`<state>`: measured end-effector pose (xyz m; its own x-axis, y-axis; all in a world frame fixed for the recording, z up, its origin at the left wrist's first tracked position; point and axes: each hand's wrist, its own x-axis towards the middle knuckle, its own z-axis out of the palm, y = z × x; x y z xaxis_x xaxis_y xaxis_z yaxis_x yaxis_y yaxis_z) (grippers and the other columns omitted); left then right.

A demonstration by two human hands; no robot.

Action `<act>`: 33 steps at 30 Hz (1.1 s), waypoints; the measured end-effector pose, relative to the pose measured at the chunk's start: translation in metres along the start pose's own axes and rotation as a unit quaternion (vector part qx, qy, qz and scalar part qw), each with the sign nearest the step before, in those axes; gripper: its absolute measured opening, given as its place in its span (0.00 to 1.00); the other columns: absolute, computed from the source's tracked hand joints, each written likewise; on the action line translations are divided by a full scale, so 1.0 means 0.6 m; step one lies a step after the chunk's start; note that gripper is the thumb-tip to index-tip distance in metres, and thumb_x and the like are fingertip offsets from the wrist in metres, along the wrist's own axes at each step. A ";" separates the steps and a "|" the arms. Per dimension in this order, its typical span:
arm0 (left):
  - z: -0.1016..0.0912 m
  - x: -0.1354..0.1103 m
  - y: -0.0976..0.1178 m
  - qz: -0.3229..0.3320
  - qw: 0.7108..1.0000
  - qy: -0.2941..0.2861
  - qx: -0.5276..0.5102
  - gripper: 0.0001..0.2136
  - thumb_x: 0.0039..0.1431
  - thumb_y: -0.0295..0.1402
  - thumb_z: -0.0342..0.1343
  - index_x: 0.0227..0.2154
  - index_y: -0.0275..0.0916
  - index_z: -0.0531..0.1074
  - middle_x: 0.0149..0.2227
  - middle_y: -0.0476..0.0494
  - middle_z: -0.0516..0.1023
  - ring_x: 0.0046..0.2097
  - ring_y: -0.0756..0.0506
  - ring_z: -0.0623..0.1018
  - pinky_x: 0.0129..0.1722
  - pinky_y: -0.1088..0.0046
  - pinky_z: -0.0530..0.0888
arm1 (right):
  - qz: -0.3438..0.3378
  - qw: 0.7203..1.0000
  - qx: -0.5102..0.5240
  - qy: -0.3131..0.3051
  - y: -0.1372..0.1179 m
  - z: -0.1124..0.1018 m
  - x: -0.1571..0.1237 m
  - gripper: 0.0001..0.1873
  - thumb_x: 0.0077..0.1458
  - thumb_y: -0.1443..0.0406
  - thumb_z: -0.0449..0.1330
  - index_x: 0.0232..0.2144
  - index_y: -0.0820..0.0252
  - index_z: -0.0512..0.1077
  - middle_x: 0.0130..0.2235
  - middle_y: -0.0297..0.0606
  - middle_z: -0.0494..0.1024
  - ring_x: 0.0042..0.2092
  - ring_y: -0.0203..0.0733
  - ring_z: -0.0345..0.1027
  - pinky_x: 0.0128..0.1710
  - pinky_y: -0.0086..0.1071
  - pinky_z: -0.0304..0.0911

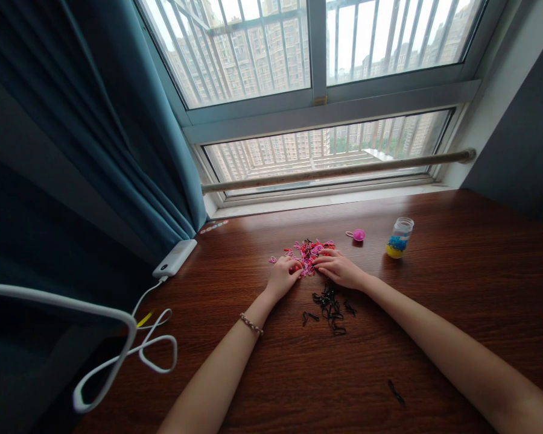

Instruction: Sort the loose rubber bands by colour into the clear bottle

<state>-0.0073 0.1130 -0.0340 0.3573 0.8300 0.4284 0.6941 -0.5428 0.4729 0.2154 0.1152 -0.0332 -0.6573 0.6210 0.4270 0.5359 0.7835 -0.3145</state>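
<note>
A heap of small pink, red and black elastic bands (pixel 308 249) lies on the brown wooden table (pixel 434 313). My left hand (pixel 283 274) rests at the heap's left edge with its fingers curled on the bands. My right hand (pixel 339 267) lies at the heap's right edge, its fingers pressed together on the bands. Nearer to me, just below both hands, is a small separate pile of black bands (pixel 329 306). One stray black band (pixel 396 392) sits alone at the front right. A beaded bracelet (pixel 251 324) circles my left wrist.
A small clear jar (pixel 399 237) with blue and yellow contents stands right of the heap, its pink lid (pixel 358 234) beside it. A white power bank (pixel 175 258) with a looped white cable (pixel 156 349) lies at the left by the teal curtain (pixel 117 132). The window is behind.
</note>
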 end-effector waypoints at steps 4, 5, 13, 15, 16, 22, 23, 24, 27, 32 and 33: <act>0.000 0.002 0.001 -0.007 1.000 0.009 0.014 0.03 0.50 0.28 0.54 0.24 0.41 0.71 0.31 0.46 0.73 0.38 0.44 0.70 0.39 0.67 0.66 | -0.001 1.000 -0.006 0.002 -0.002 0.000 0.000 0.16 0.59 0.62 0.47 0.44 0.53 0.71 0.46 0.38 0.73 0.53 0.45 0.57 0.51 0.43 0.52; -0.001 0.002 0.001 -0.010 1.000 0.019 0.017 0.03 0.50 0.28 0.54 0.24 0.41 0.70 0.30 0.46 0.73 0.38 0.44 0.70 0.39 0.67 0.66 | 0.002 1.000 -0.003 0.007 -0.001 0.000 0.000 0.16 0.59 0.62 0.47 0.44 0.54 0.70 0.47 0.38 0.73 0.53 0.44 0.57 0.51 0.43 0.52; -0.002 0.000 -0.018 -0.103 0.978 0.170 0.059 0.02 0.49 0.28 0.52 0.25 0.40 0.66 0.29 0.45 0.69 0.36 0.44 0.67 0.38 0.66 0.65 | 0.027 0.992 0.091 0.079 0.018 0.003 0.005 0.17 0.60 0.61 0.45 0.44 0.55 0.71 0.45 0.40 0.73 0.50 0.43 0.61 0.52 0.42 0.54; -0.001 -0.002 -0.023 -0.141 0.963 0.218 0.078 0.04 0.48 0.26 0.52 0.28 0.40 0.66 0.32 0.44 0.68 0.37 0.42 0.66 0.39 0.64 0.65 | 0.045 0.983 0.148 0.100 0.023 0.003 0.007 0.18 0.59 0.59 0.45 0.42 0.57 0.72 0.44 0.41 0.74 0.49 0.43 0.63 0.51 0.41 0.56; -0.001 -0.002 -0.024 -0.152 0.956 0.238 0.084 0.07 0.47 0.25 0.53 0.31 0.39 0.66 0.34 0.43 0.68 0.39 0.42 0.66 0.41 0.63 0.64 | 0.065 0.975 0.182 0.111 0.025 0.003 0.008 0.19 0.59 0.57 0.46 0.40 0.58 0.73 0.43 0.42 0.74 0.48 0.44 0.64 0.50 0.41 0.57; 0.002 -0.001 -0.013 -0.073 0.982 0.159 0.070 0.04 0.48 0.29 0.56 0.29 0.41 0.70 0.36 0.43 0.69 0.44 0.41 0.64 0.46 0.62 0.62 | 0.233 0.866 0.420 0.142 0.034 -0.009 0.006 0.23 0.53 0.51 0.51 0.29 0.63 0.76 0.33 0.43 0.77 0.36 0.42 0.71 0.37 0.35 0.65; 0.004 -0.001 -0.011 -0.056 0.988 0.131 0.066 0.02 0.48 0.31 0.56 0.27 0.42 0.71 0.36 0.43 0.69 0.44 0.41 0.64 0.46 0.62 0.62 | 0.240 0.851 0.449 0.129 0.033 -0.013 0.004 0.24 0.52 0.51 0.51 0.27 0.65 0.76 0.32 0.43 0.77 0.32 0.40 0.71 0.34 0.32 0.65; 0.005 0.000 -0.009 -0.042 0.991 0.106 0.063 0.02 0.49 0.32 0.56 0.26 0.42 0.72 0.36 0.43 0.70 0.44 0.41 0.64 0.45 0.62 0.62 | 0.238 0.844 0.470 0.098 0.031 -0.018 0.002 0.25 0.52 0.51 0.51 0.24 0.66 0.76 0.29 0.43 0.77 0.29 0.38 0.70 0.29 0.30 0.64; 0.006 0.000 -0.005 -0.025 0.996 0.051 0.061 0.03 0.50 0.34 0.56 0.24 0.43 0.74 0.36 0.45 0.71 0.45 0.42 0.63 0.46 0.62 0.61 | 0.205 0.845 0.489 -0.071 0.023 -0.032 -0.003 0.27 0.53 0.50 0.51 0.22 0.68 0.76 0.18 0.39 0.73 0.17 0.31 0.63 0.17 0.24 0.55; 0.006 -0.002 0.000 -0.036 0.997 0.011 0.069 0.04 0.49 0.35 0.57 0.29 0.45 0.74 0.39 0.46 0.70 0.46 0.42 0.62 0.47 0.62 0.58 | 0.210 0.869 0.443 -0.062 0.012 -0.029 0.002 0.26 0.52 0.50 0.51 0.25 0.68 0.76 0.16 0.36 0.71 0.14 0.28 0.59 0.13 0.22 0.49; 0.006 -0.002 0.001 -0.041 0.997 0.006 0.072 0.04 0.49 0.36 0.57 0.29 0.45 0.74 0.39 0.46 0.70 0.46 0.43 0.62 0.47 0.62 0.58 | 0.218 0.875 0.432 -0.026 0.012 -0.025 0.004 0.26 0.51 0.50 0.52 0.25 0.67 0.76 0.19 0.37 0.74 0.15 0.28 0.60 0.14 0.22 0.49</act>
<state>-0.0052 0.1124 -0.0369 0.2886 0.8685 0.4030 0.8029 -0.4489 0.3923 0.2256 0.1218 -0.0215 -0.5259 0.8473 0.0741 0.1562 0.1818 -0.9709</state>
